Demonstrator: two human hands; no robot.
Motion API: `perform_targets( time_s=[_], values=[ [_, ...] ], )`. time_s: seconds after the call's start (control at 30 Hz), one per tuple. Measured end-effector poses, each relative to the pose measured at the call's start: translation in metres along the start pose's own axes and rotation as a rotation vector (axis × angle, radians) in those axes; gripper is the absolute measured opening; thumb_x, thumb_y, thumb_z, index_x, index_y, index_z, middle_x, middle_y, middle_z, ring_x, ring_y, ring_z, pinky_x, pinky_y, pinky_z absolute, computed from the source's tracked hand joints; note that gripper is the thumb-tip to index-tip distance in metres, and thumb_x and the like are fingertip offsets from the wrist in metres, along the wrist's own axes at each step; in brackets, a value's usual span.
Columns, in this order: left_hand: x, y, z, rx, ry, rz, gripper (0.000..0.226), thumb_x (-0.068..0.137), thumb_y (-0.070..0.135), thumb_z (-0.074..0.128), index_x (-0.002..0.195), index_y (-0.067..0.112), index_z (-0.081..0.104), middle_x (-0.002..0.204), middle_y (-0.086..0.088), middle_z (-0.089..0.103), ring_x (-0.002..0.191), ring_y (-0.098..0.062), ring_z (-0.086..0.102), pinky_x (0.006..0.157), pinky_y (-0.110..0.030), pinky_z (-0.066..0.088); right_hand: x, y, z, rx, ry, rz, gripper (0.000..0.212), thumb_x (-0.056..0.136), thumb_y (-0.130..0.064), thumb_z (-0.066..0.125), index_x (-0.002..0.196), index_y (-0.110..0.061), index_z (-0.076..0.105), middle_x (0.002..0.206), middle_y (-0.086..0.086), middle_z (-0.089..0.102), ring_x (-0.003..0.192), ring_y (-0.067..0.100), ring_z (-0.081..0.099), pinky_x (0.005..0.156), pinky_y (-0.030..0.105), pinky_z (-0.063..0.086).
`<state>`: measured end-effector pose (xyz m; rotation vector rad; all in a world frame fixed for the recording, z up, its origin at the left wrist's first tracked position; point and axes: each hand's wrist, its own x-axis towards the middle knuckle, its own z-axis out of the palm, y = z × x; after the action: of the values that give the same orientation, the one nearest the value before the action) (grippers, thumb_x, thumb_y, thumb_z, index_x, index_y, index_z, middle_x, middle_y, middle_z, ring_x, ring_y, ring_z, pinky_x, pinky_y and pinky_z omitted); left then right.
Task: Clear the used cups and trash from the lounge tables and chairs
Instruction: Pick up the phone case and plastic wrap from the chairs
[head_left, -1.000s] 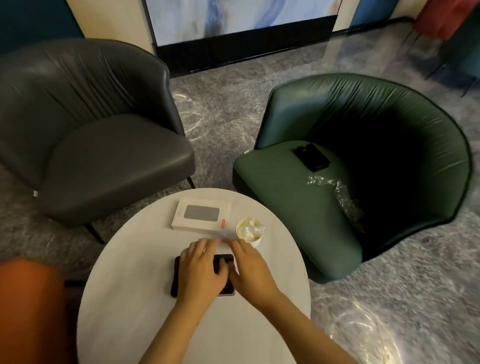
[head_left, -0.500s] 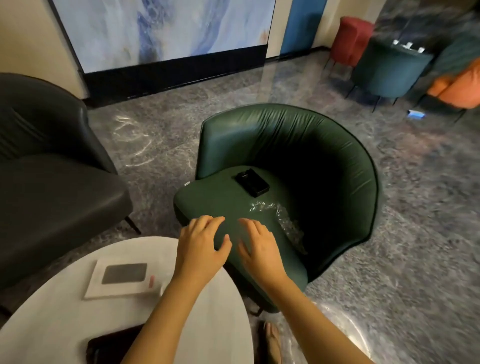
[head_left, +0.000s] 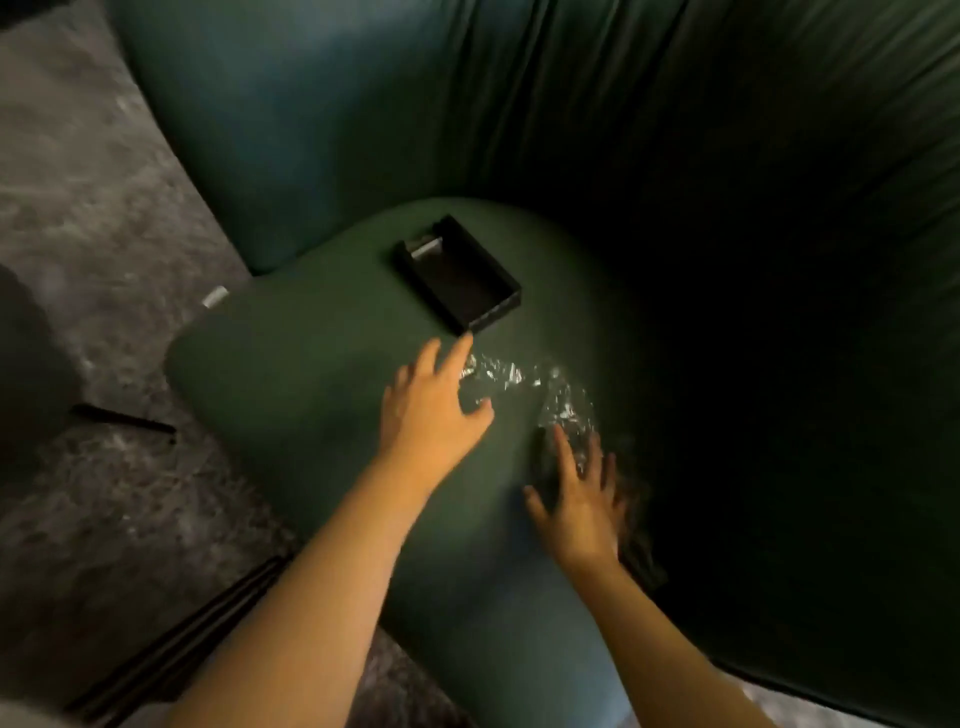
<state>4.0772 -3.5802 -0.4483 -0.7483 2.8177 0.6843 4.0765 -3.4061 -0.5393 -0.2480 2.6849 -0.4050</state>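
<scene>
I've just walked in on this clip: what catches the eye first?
Two open hands, the left hand and right hand, reach at the two ends of a crumpled clear plastic wrap on the seat of the green armchair. Just behind the wrap lies a small open black box.

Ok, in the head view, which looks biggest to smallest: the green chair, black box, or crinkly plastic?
Largest: dark green leather armchair.
Then the open black rectangular box and crumpled clear plastic wrap: they look about alike, so no ranking.
</scene>
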Motion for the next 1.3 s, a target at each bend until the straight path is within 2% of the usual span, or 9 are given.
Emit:
perform_targets(
  time_s=[0.1, 0.2, 0.33, 0.47, 0.63, 0.8, 0.93, 1.1, 1.3],
  values=[
    [0.062, -0.005, 0.026, 0.017, 0.043, 0.025, 0.075, 0.083, 0.037, 0.057, 0.144, 0.035, 0.014, 0.155, -0.001, 0.010, 0.130, -0.037, 0.029, 0.103, -0.049, 0.032, 0.011, 0.012, 0.036, -0.057, 0.056, -0.075, 0.076, 0.082, -0.048, 0.054, 0.145, -0.035, 0.011, 0.156, 0.008, 0.001, 0.140, 0.036, -0.003, 0.111, 0.047, -0.008],
    [0.101, -0.010, 0.048, 0.015, 0.027, 0.033, 0.067, 0.085, 0.033, 0.056, 0.143, 0.031, 0.022, 0.154, -0.002, 0.014, 0.131, -0.036, 0.028, 0.105, -0.048, 0.031, 0.008, 0.020, 0.051, 0.070, 0.287, -0.175, 0.056, 0.081, -0.035, 0.060, 0.134, -0.022, 0.046, 0.143, 0.013, 0.038, 0.135, 0.037, 0.021, 0.111, 0.048, 0.010],
    [0.113, -0.010, 0.075, 0.018, 0.087, -0.018, 0.033, 0.088, 0.023, 0.057, 0.121, 0.018, 0.053, 0.135, -0.005, 0.041, 0.116, -0.033, 0.040, 0.095, -0.040, 0.037, 0.010, 0.026, 0.049, 0.321, 0.364, -0.229, 0.030, 0.083, -0.015, 0.050, 0.109, -0.010, 0.062, 0.115, 0.011, 0.059, 0.110, 0.023, 0.041, 0.098, 0.033, 0.029],
    [0.085, -0.003, 0.080, -0.041, 0.199, -0.048, 0.009, 0.089, 0.017, 0.054, 0.096, 0.015, 0.059, 0.115, -0.004, 0.050, 0.105, -0.028, 0.041, 0.078, -0.034, 0.036, 0.017, 0.020, 0.030, 0.500, 0.318, -0.267, 0.020, 0.080, 0.007, 0.055, 0.093, -0.004, 0.065, 0.094, 0.010, 0.060, 0.091, 0.024, 0.050, 0.082, 0.027, 0.039],
    [0.036, 0.007, 0.047, -0.012, 0.243, 0.017, 0.018, 0.091, 0.023, 0.048, 0.106, 0.016, 0.057, 0.115, -0.003, 0.051, 0.105, -0.027, 0.040, 0.079, -0.035, 0.037, 0.016, -0.015, -0.022, 0.588, 0.395, -0.306, 0.018, 0.082, 0.002, 0.053, 0.091, -0.009, 0.063, 0.092, -0.008, 0.048, 0.087, 0.014, 0.049, 0.076, 0.010, 0.036],
    [-0.033, 0.017, -0.039, -0.034, 0.430, 0.005, 0.019, 0.090, 0.021, 0.051, 0.106, 0.014, 0.059, 0.111, -0.005, 0.057, 0.102, -0.031, 0.044, 0.081, -0.039, 0.038, -0.014, -0.080, -0.097, 0.716, 0.481, -0.456, 0.015, 0.084, -0.001, 0.053, 0.094, -0.008, 0.062, 0.094, -0.006, 0.050, 0.088, 0.008, 0.050, 0.077, 0.015, 0.041],
    [-0.105, 0.008, -0.110, 0.002, 0.578, -0.059, 0.018, 0.088, 0.020, 0.054, 0.102, 0.010, 0.060, 0.106, -0.009, 0.060, 0.098, -0.035, 0.047, 0.079, -0.046, 0.042, -0.070, -0.146, -0.136, 0.781, 0.403, -0.635, 0.020, 0.081, -0.002, 0.055, 0.099, -0.006, 0.062, 0.101, -0.001, 0.053, 0.095, 0.005, 0.050, 0.083, 0.015, 0.041],
    [-0.209, -0.041, -0.181, 0.069, 0.673, -0.216, 0.013, 0.083, 0.015, 0.062, 0.095, 0.010, 0.065, 0.099, -0.010, 0.063, 0.094, -0.036, 0.052, 0.078, -0.044, 0.044, -0.164, -0.217, -0.150, 0.827, 0.202, -0.906, 0.028, 0.083, -0.008, 0.051, 0.109, -0.001, 0.060, 0.111, 0.006, 0.050, 0.106, 0.007, 0.047, 0.095, 0.018, 0.037],
    [-0.352, -0.114, -0.226, 0.154, 0.658, -0.435, 0.020, 0.081, 0.013, 0.066, 0.101, 0.009, 0.067, 0.108, -0.012, 0.064, 0.107, -0.037, 0.052, 0.085, -0.045, 0.044, -0.290, -0.293, -0.135, 0.672, -0.225, -1.246, 0.054, 0.076, 0.000, 0.040, 0.130, 0.002, 0.044, 0.129, 0.007, 0.035, 0.121, 0.008, 0.035, 0.103, 0.013, 0.028]
  ],
)
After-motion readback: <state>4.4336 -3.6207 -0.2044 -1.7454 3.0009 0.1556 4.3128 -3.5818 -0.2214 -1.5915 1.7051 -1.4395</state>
